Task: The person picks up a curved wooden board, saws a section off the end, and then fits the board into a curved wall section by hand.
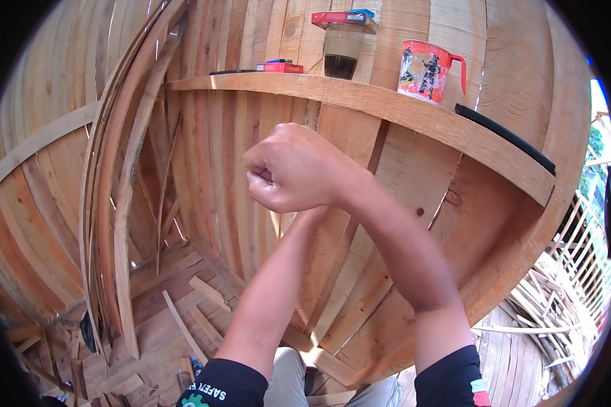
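My right hand [293, 169] is raised in front of a plank wall, fingers curled into a fist with nothing visible in it. My left forearm [271, 292] rises from below and ends behind that fist, so my left hand is hidden. Both hands are below a wooden shelf [360, 102]. On the shelf stand a red printed mug [428, 70] and a glass of dark liquid [341, 53] with a flat red and blue box [343, 17] lying on top.
A small red box [280, 66] and a thin dark object [232, 71] lie on the shelf's left part, and a long black flat object [506, 138] lies at its right end. Bent wooden strips [119, 203] lean at the left. Wood offcuts [197, 305] litter the plank floor.
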`<move>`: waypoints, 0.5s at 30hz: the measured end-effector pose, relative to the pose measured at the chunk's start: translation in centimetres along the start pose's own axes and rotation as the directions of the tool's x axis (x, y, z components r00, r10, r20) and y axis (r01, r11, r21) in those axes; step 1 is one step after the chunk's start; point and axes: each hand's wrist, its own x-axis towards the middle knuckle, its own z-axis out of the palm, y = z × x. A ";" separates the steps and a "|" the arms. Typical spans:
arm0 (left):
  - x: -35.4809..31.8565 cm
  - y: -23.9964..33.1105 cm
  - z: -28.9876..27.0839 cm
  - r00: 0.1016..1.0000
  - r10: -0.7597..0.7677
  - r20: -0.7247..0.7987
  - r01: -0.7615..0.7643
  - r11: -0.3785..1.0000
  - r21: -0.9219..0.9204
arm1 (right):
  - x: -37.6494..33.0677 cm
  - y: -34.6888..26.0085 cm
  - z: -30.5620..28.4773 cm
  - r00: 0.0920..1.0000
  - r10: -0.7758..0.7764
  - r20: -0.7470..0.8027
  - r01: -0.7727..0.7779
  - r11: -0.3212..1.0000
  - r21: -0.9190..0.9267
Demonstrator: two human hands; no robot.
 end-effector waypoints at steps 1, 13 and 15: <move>0.0 0.1 0.1 1.000 -0.008 0.005 0.008 1.000 0.025 | -0.4 -0.4 0.0 0.999 0.012 -0.051 -0.013 1.000 -0.005; 1.6 0.3 0.2 0.999 0.034 0.029 -0.027 0.976 -0.215 | -19.5 -11.5 0.1 0.484 0.230 -0.845 -0.388 0.921 0.028; 2.0 -0.2 0.2 0.998 0.040 0.042 -0.030 0.975 -0.220 | -23.7 -12.0 -2.2 0.374 0.136 -0.917 -0.561 0.821 -0.108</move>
